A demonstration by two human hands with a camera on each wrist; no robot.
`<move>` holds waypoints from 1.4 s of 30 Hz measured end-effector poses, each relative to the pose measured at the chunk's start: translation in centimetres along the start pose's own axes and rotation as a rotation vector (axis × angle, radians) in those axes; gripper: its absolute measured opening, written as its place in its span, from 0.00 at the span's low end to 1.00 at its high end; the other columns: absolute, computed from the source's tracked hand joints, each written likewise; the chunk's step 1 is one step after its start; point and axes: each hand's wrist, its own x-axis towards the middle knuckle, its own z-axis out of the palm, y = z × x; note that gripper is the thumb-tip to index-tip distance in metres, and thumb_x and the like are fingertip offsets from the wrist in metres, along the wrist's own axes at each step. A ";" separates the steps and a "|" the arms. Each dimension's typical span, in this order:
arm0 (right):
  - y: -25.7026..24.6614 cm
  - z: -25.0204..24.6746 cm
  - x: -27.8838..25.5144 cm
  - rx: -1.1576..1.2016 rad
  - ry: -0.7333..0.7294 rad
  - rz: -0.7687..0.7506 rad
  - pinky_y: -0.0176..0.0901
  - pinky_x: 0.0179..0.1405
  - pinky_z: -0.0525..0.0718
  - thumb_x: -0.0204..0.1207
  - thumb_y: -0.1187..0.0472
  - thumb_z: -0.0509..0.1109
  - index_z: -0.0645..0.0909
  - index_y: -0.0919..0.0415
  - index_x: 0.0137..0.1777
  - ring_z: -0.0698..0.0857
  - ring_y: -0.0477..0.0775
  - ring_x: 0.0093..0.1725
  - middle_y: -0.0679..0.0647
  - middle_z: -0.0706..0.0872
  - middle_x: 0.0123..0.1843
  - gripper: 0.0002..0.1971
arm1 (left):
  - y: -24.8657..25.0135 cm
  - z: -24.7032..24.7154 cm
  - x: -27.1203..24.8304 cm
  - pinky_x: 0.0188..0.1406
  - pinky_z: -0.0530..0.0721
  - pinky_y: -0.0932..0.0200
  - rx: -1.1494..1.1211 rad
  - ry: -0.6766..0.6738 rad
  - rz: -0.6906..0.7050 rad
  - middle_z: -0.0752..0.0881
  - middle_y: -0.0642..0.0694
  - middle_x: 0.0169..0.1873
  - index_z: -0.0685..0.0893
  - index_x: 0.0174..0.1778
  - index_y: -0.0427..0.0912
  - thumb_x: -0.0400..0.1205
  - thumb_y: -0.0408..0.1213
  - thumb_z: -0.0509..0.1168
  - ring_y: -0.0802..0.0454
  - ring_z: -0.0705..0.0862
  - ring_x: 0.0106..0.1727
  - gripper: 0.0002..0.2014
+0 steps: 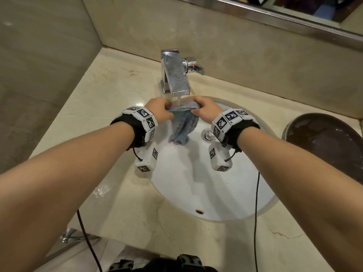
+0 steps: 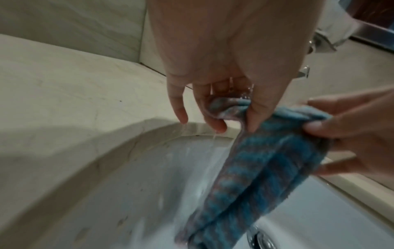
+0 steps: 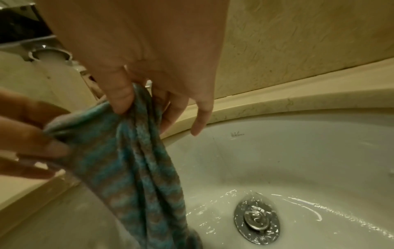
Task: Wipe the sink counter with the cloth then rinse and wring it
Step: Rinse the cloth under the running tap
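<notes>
A blue and grey striped cloth [image 1: 181, 122] hangs over the white sink basin [image 1: 206, 189], its top edge under water running from the chrome faucet [image 1: 175, 75]. My left hand [image 1: 160, 109] pinches the cloth's left top corner and my right hand [image 1: 205, 108] pinches the right corner. In the left wrist view the thumb and fingers of my left hand [image 2: 230, 116] grip the cloth [image 2: 251, 168], and water drips from them. In the right wrist view my right hand [image 3: 140, 101] grips bunched cloth [image 3: 136, 160] while its lower end trails toward the drain [image 3: 257, 220].
The beige marble counter [image 1: 98, 95] surrounds the basin, with a wet patch [image 1: 101, 190] at the front left. A dark round dish [image 1: 326, 142] sits on the counter at the right. Tiled walls close in behind and to the left. Cables hang from both wrists.
</notes>
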 end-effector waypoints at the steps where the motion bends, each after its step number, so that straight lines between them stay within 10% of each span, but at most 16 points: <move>1: 0.2 0.0 0.0 -0.051 -0.010 0.006 0.38 0.42 0.73 0.77 0.73 0.63 0.79 0.67 0.62 0.76 0.51 0.51 0.55 0.79 0.50 0.15 | 0.2 -0.2 0.0 0.45 0.72 0.60 -0.041 0.023 0.012 0.85 0.34 0.54 0.84 0.56 0.34 0.78 0.35 0.67 0.38 0.83 0.56 0.13; 11: -1.2 0.2 0.1 -0.063 -0.085 -0.001 0.38 0.59 0.73 0.72 0.64 0.75 0.80 0.65 0.65 0.80 0.52 0.57 0.57 0.85 0.60 0.21 | 1.8 0.6 -0.5 0.61 0.79 0.58 -0.353 0.001 0.045 0.86 0.39 0.58 0.81 0.63 0.36 0.80 0.31 0.64 0.46 0.84 0.58 0.15; 18: -1.4 0.3 0.2 -0.016 -0.002 0.011 0.41 0.46 0.77 0.75 0.66 0.71 0.81 0.64 0.47 0.80 0.54 0.49 0.60 0.84 0.50 0.03 | 1.4 0.3 -0.5 0.65 0.81 0.43 -0.385 -0.093 0.005 0.83 0.39 0.61 0.73 0.67 0.40 0.69 0.41 0.71 0.42 0.83 0.62 0.29; 22: -1.5 0.5 0.1 0.175 0.029 -0.014 0.50 0.58 0.79 0.76 0.71 0.67 0.77 0.56 0.37 0.80 0.55 0.51 0.61 0.83 0.48 0.11 | 1.2 0.3 -0.8 0.63 0.81 0.46 -0.289 -0.121 0.031 0.80 0.38 0.61 0.56 0.78 0.41 0.73 0.30 0.71 0.41 0.81 0.60 0.40; 26: -2.0 0.7 -0.3 0.271 0.031 -0.042 0.41 0.53 0.80 0.76 0.78 0.63 0.79 0.73 0.61 0.78 0.53 0.52 0.60 0.81 0.51 0.14 | 1.2 0.8 -0.5 0.58 0.79 0.51 -0.001 -0.054 0.034 0.81 0.36 0.63 0.65 0.75 0.41 0.75 0.33 0.70 0.37 0.81 0.62 0.33; 35: -1.2 0.4 -0.2 0.287 0.035 -0.064 0.35 0.39 0.74 0.74 0.79 0.60 0.74 0.52 0.35 0.73 0.47 0.37 0.55 0.77 0.37 0.19 | 0.3 0.5 0.0 0.45 0.75 0.52 0.269 -0.006 0.025 0.81 0.30 0.57 0.74 0.64 0.33 0.79 0.28 0.60 0.34 0.81 0.57 0.16; 42: -0.9 -0.5 -0.4 0.060 0.048 0.034 0.42 0.46 0.76 0.75 0.70 0.67 0.79 0.62 0.46 0.78 0.53 0.43 0.58 0.80 0.43 0.04 | 0.1 0.4 0.1 0.55 0.79 0.48 0.164 0.088 0.011 0.82 0.29 0.59 0.79 0.62 0.34 0.81 0.29 0.55 0.32 0.81 0.59 0.15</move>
